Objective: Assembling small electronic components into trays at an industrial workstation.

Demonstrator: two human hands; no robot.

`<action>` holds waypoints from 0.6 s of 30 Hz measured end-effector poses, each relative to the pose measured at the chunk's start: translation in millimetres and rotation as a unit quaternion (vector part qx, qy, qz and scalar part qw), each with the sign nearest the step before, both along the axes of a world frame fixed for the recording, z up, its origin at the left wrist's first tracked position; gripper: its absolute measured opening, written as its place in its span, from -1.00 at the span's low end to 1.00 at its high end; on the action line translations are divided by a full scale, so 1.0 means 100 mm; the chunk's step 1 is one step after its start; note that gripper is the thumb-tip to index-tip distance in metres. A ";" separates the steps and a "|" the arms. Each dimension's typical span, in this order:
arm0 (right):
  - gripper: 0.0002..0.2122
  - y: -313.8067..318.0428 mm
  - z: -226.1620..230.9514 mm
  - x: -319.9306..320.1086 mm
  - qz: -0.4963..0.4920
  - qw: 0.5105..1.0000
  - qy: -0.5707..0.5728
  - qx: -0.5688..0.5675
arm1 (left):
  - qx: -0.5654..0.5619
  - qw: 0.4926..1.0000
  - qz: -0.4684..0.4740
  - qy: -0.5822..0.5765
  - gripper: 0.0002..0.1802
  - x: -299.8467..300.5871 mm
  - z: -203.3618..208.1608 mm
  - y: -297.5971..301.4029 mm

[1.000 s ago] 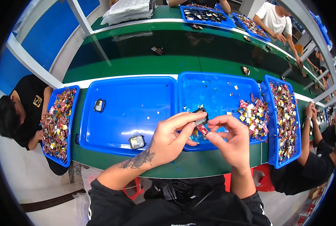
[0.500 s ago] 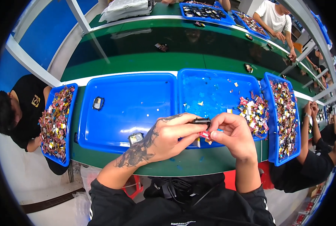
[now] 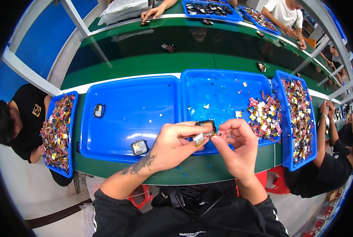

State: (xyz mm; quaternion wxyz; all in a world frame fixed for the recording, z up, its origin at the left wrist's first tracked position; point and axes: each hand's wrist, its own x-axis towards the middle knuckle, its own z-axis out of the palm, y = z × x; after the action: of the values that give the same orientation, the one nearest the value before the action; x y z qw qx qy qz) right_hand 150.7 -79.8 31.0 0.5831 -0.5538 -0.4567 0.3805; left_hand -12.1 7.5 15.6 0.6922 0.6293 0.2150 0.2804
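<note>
My left hand (image 3: pixel 172 145) is closed on a small black plastic casing (image 3: pixel 206 125), its open side facing up. Below it, the same hand's fingers also steady a small white-and-yellow block (image 3: pixel 198 139), which looks like a battery cell. A thin reddish circuit board (image 3: pixel 211 135) extends from that block toward my right hand (image 3: pixel 237 149), whose thumb and forefinger pinch its end. Both hands meet over the near edge of the right blue tray (image 3: pixel 186 91). In that tray lies a pile of similar small boards and cells (image 3: pixel 264 116).
Two black casings, one at the back (image 3: pixel 99 110) and one nearer (image 3: pixel 139 147), lie in the left blue tray (image 3: pixel 135 81). Filled blue bins stand at the left (image 3: pixel 74 130) and right (image 3: pixel 289 138). Beyond runs a green belt (image 3: pixel 164 65). Co-workers sit on both sides and opposite.
The part between my hands has turned, bringing its white-and-yellow block into sight. My right hand has shifted slightly left and down. Across the belt, a co-worker's hand has reached a small dark piece.
</note>
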 end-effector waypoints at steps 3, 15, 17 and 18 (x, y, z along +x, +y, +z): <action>-0.62 0.03 -0.05 -0.02 -0.023 1.000 0.013 0.010 | -0.054 0.997 0.035 -0.035 -0.67 0.04 0.01 -0.03; -0.46 0.09 -0.11 -0.05 -0.090 0.989 -0.118 0.008 | -0.098 0.993 0.057 -0.027 -0.60 0.11 -0.01 -0.12; -0.47 0.13 -0.13 -0.10 -0.070 0.991 -0.114 0.000 | -0.072 0.992 0.090 -0.046 -0.50 0.11 -0.05 -0.14; -0.48 0.15 -0.15 -0.12 -0.063 0.992 -0.112 -0.008 | -0.071 0.992 0.098 -0.047 -0.50 0.13 -0.05 -0.15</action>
State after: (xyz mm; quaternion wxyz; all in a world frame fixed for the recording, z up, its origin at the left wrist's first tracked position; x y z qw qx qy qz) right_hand 138.6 -64.8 16.1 0.5467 -0.6255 -0.4796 0.2824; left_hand 0.5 -7.2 10.9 0.7140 0.5404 0.2617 0.3602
